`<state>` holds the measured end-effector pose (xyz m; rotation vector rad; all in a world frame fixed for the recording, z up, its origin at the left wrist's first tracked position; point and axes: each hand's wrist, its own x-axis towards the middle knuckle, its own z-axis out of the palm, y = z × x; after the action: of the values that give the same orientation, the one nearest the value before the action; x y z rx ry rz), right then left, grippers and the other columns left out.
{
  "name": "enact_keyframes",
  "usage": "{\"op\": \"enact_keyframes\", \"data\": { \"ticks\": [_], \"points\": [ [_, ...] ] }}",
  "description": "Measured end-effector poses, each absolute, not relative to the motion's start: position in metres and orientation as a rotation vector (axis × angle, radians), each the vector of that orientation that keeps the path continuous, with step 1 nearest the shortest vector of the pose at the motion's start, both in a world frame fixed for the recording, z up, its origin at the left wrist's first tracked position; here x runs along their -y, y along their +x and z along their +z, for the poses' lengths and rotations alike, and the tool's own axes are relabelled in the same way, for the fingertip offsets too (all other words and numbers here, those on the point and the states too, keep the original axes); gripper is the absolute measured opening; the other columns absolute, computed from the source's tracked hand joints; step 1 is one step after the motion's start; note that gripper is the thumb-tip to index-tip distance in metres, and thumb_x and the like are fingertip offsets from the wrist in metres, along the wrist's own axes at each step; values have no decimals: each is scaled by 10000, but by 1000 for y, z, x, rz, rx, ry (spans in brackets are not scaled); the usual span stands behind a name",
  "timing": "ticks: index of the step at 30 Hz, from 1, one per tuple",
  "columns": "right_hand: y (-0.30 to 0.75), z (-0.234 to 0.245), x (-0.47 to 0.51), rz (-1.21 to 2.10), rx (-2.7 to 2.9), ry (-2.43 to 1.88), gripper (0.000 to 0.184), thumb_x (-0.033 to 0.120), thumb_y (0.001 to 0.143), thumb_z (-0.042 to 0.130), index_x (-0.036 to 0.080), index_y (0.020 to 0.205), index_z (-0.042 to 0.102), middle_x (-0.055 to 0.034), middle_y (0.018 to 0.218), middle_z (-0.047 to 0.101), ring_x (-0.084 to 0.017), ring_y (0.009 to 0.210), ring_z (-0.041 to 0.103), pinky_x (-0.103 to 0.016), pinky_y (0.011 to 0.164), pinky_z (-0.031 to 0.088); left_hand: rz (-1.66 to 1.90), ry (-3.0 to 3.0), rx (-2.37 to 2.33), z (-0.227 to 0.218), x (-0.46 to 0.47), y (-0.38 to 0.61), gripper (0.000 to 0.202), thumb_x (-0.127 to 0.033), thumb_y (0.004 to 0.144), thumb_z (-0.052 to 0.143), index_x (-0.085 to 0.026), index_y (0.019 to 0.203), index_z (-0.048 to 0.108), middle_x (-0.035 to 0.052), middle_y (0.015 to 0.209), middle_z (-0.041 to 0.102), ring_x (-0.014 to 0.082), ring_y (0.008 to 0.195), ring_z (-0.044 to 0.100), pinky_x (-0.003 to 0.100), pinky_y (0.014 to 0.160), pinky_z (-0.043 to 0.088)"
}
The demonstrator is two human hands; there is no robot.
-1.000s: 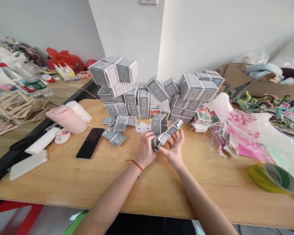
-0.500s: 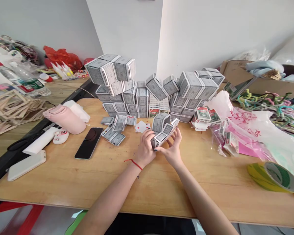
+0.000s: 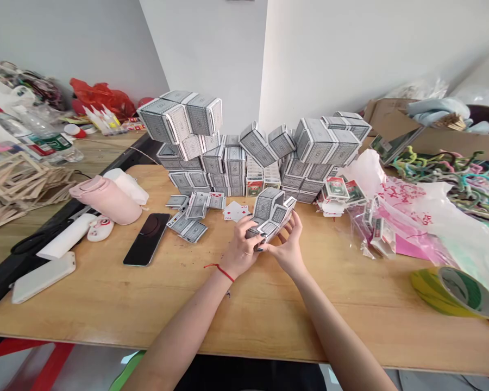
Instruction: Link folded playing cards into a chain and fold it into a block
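Now, left hand (image 3: 241,250) and right hand (image 3: 287,247): pinching gray-patterned boxy folded-card piece (image 3: 264,207), between them
White red-diamond paper card (image 3: 233,209): "2"

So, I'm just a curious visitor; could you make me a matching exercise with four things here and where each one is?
Things:
1. Black-screened rectangular phone
2. Yellow-and-green tape roll
3. Thin red cord bracelet
4. Gray-patterned folded playing-card piece

Places:
A. Around the left wrist
B. Held between the left hand and the right hand
C. Flat, just left of the loose gray-backed playing cards
D. Toward the right end of the light-brown wooden table

Right pairs: 1-C, 2-D, 3-A, 4-B.
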<state>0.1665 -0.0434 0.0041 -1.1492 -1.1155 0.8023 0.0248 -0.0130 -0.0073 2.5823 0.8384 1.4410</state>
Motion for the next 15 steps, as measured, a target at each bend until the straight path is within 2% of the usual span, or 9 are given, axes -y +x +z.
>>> {"op": "enact_keyframes", "data": {
  "ticks": [7,12,15],
  "points": [
    [168,8,44,987,1041,-1043,954,310,538,765,350,1297,190,-76,1385,216,-245,1273,249,-445,916,403,1419,2585,-820,-7,14,27,432,-62,723,558,-261,1033,333,59,1133,288,249,1209,311,470,907,423],
    [168,10,44,1025,1036,-1004,933,283,564,749,354,1301,181,-66,1386,226,-231,1275,254,-447,944,377,1430,2588,-870,-7,15,28,427,-18,696,556,-256,1004,381,59,1123,317,252,1193,334,475,893,428],
    [167,10,43,1031,1026,-999,943,276,558,752,356,1302,177,-66,1380,238,-230,1269,267,-449,942,379,1428,2562,-910,-5,17,29,382,-67,686,594,-237,983,424,72,1125,335,254,1178,358,467,888,437]
  ]
}}
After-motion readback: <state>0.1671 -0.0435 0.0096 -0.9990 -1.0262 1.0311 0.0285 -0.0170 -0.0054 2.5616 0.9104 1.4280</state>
